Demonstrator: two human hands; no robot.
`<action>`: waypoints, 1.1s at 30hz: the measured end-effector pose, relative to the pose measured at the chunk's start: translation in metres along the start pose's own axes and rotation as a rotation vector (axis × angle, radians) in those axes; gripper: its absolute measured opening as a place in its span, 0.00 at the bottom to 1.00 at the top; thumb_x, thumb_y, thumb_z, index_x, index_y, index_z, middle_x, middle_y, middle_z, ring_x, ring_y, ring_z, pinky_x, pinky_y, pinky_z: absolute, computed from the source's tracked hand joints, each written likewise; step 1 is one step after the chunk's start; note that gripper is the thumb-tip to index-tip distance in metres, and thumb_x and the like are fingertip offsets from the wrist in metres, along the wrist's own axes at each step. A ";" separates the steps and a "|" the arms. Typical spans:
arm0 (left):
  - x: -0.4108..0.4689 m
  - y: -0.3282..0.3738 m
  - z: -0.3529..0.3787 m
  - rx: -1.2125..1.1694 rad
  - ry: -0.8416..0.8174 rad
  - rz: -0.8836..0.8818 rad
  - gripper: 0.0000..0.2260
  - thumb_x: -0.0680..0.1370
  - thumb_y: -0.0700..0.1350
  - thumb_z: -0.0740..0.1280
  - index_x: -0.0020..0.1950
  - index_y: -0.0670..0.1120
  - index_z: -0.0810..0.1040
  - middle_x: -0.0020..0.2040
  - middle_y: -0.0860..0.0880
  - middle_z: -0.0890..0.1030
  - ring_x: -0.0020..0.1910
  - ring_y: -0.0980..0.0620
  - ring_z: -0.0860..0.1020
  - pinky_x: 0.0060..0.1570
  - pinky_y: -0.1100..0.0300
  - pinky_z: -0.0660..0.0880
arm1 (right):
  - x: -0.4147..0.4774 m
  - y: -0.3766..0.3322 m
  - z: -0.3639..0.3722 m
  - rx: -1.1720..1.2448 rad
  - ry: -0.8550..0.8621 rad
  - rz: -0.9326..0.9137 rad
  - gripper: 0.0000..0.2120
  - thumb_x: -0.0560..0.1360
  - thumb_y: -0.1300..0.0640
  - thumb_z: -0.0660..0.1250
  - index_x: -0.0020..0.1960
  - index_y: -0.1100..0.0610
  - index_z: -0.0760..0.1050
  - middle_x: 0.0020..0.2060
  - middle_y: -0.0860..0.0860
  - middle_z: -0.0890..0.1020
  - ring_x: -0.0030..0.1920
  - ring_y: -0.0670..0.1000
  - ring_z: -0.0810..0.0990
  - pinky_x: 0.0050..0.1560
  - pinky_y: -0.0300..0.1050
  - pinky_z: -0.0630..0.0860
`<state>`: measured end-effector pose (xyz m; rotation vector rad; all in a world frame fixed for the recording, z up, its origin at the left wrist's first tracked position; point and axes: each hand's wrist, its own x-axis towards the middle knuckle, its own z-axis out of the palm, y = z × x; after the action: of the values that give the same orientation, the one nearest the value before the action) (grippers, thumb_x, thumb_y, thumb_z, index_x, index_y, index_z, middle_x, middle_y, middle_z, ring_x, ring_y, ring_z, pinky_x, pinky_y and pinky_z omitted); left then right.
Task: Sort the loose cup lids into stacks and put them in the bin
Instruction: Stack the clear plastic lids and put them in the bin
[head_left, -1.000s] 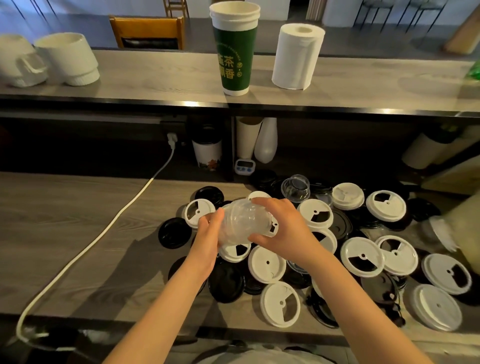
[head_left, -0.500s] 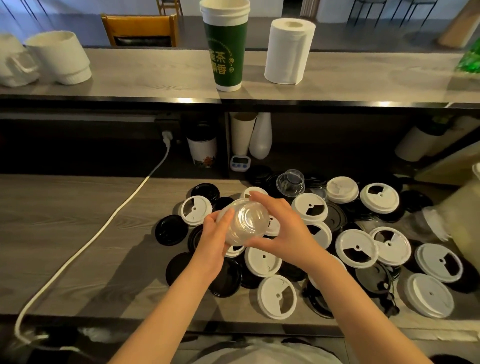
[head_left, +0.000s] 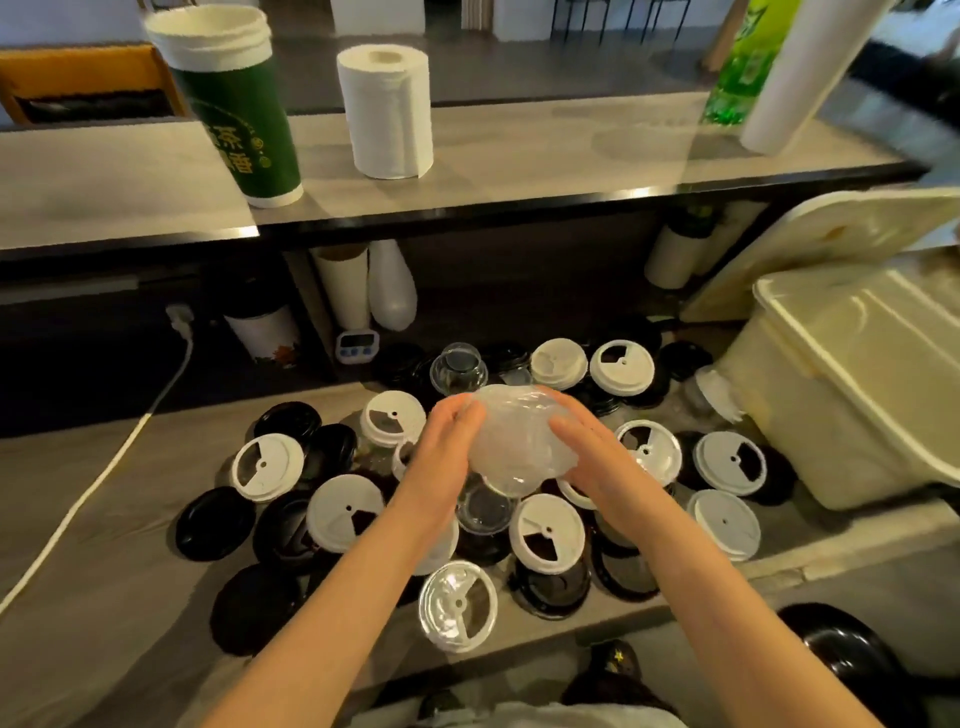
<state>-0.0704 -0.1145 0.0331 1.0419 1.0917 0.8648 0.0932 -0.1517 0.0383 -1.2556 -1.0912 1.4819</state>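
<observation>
Two bare hands, left hand (head_left: 441, 457) and right hand (head_left: 597, 457), cup a stack of clear domed plastic lids (head_left: 511, 441) between curled fingers, above scattered white and black lids (head_left: 545, 530). Right of the right hand, well apart, the cream plastic bin (head_left: 841, 395) stands open-topped.

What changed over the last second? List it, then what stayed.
Both hands, left hand and right hand, keep the stack of clear lids and have turned it toward the bin, now in view. The loose lids on the counter stayed put.
</observation>
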 end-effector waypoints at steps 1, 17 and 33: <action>0.004 0.002 0.014 0.011 -0.006 0.010 0.13 0.75 0.58 0.61 0.56 0.54 0.72 0.58 0.48 0.75 0.60 0.47 0.75 0.62 0.46 0.72 | -0.002 -0.001 -0.012 0.026 0.000 -0.006 0.29 0.69 0.40 0.66 0.68 0.47 0.69 0.62 0.48 0.77 0.62 0.51 0.77 0.59 0.53 0.75; 0.088 0.048 0.250 0.462 -0.282 0.073 0.45 0.65 0.72 0.65 0.75 0.48 0.61 0.70 0.52 0.66 0.67 0.52 0.68 0.65 0.56 0.67 | -0.016 -0.065 -0.250 -0.083 0.306 -0.177 0.28 0.64 0.36 0.66 0.62 0.44 0.72 0.60 0.50 0.78 0.61 0.50 0.76 0.64 0.58 0.72; 0.170 0.046 0.401 0.689 -0.295 0.058 0.28 0.68 0.67 0.65 0.58 0.48 0.78 0.51 0.50 0.81 0.50 0.51 0.79 0.52 0.53 0.78 | 0.000 -0.082 -0.410 -0.134 0.380 -0.100 0.18 0.78 0.46 0.60 0.62 0.55 0.73 0.58 0.53 0.77 0.55 0.52 0.79 0.49 0.47 0.78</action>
<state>0.3580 -0.0335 0.0792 1.7166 1.1296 0.3489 0.5070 -0.1013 0.0765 -1.4802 -0.9915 1.0537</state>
